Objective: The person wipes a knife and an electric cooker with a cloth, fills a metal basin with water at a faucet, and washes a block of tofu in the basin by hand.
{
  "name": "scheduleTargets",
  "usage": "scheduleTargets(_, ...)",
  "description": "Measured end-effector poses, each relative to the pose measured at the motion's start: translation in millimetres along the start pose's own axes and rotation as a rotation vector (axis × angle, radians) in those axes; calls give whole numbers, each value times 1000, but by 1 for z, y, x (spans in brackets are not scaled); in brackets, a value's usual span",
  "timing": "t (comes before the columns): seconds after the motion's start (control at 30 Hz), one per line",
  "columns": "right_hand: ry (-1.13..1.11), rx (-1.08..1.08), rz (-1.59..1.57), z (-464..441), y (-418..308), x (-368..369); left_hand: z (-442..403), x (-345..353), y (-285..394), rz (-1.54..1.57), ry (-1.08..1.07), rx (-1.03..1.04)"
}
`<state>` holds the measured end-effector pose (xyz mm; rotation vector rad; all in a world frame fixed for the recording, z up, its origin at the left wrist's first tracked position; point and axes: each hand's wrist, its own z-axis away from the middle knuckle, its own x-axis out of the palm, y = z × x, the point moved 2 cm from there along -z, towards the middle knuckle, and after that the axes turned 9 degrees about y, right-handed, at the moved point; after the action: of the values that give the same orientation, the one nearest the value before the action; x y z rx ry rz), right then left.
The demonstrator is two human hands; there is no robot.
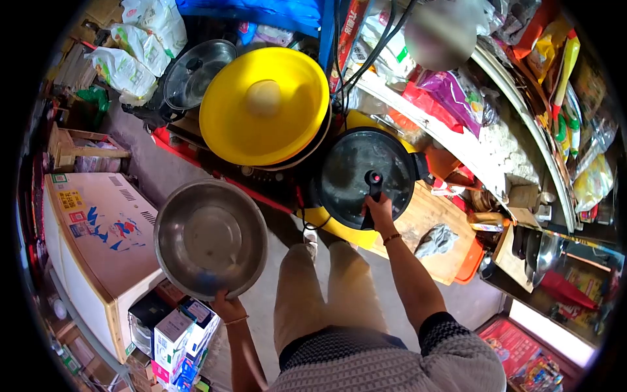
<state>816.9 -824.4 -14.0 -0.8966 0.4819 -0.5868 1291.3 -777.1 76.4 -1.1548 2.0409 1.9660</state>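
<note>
My left hand (226, 305) grips the near rim of a wide metal basin (210, 238), which is held out over the floor with its inside facing up. On the right, my right hand (379, 214) is closed around the black upright handle of a glass pot lid (349, 173). The lid lies over a dark pot with side handles; whether it rests fully on the rim I cannot tell. Beyond both stands a large yellow basin (225, 134) with a pale round lump (264, 98) inside it.
A wooden cutting board (408, 228) with a grey cloth (436, 240) lies right of the pot. A white chest freezer (98, 228) stands at left, boxes (173, 336) beside it. Another lidded pan (199, 75) sits at the back. Black cables (375, 55) hang at the top.
</note>
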Motion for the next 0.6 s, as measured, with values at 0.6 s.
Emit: scheduleTargets(0.6,162,-60,148,3,7,3,15,29,17,779,337,-962)
